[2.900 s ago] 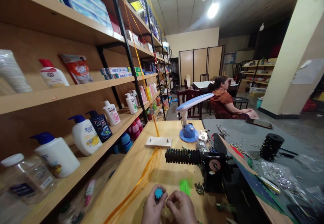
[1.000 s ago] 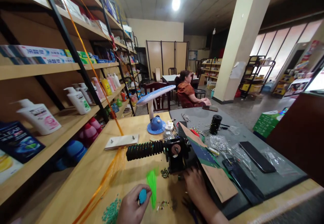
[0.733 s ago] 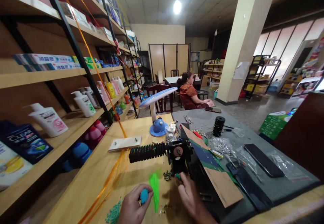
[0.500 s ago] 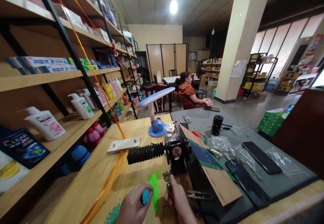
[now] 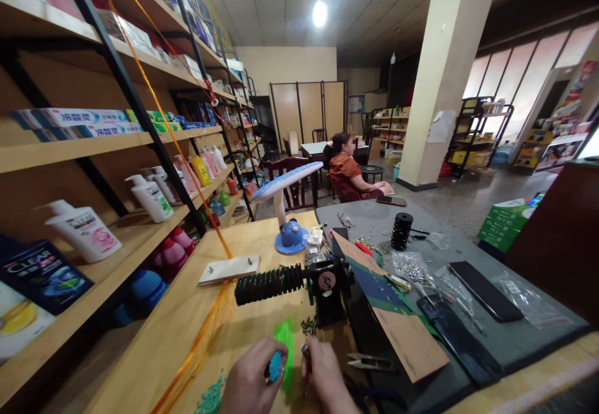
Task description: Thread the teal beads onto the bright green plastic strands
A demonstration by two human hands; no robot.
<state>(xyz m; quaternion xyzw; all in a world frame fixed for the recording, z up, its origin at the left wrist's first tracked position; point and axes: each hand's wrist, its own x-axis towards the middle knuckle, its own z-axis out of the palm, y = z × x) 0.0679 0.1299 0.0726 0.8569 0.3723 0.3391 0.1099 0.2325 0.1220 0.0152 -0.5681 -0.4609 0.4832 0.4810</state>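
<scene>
My left hand (image 5: 248, 380) is closed round a small blue round piece (image 5: 275, 366) at the bottom edge of the view. My right hand (image 5: 325, 380) sits close beside it, fingers pinched on a small thin dark item that I cannot name. Between the hands lies a tuft of bright green strands (image 5: 284, 345). Just beyond stands a black machine (image 5: 327, 289) with a ribbed black roller (image 5: 269, 284) sticking out to the left. Small snips (image 5: 367, 360) lie on the wooden table (image 5: 187, 320) to the right of my right hand.
Orange strands (image 5: 201, 345) run from the shelf rack down over the table past a white block (image 5: 228, 269). Green beads (image 5: 210, 398) lie at bottom left. A blue desk lamp (image 5: 290, 227), grey mat (image 5: 515, 333) with phones and bags, and shelves of bottles (image 5: 84, 233) surround. A person (image 5: 349, 174) sits beyond.
My right hand drew back from the black machine's base to just beside my left hand, now pinching a small item. The snips lie on the table. The view swung right since the earliest frame.
</scene>
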